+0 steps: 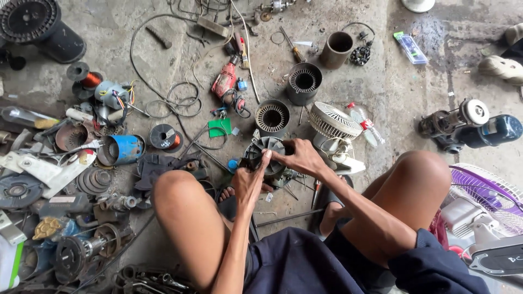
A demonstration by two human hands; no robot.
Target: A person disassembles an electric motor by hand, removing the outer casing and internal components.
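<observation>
Motor stator (pixel 265 155), dark and ribbed, sits on the concrete floor (pixel 403 87) between the knees; left hand (pixel 248 182) clasps its near edge, steadying it, while right hand (pixel 299 157) grips the top rim.

The person squats on a concrete floor (pixel 392 92) strewn with parts; the left hand (pixel 249 182) and the right hand (pixel 298 157) both grip a dark round motor housing (pixel 265 155) between the knees; 2 slotted stator cores (pixel 272 117) stand just beyond it; a small white fan (pixel 333 124) lies to its right; a red drill (pixel 224 81) lies farther off among loose cables.
</observation>
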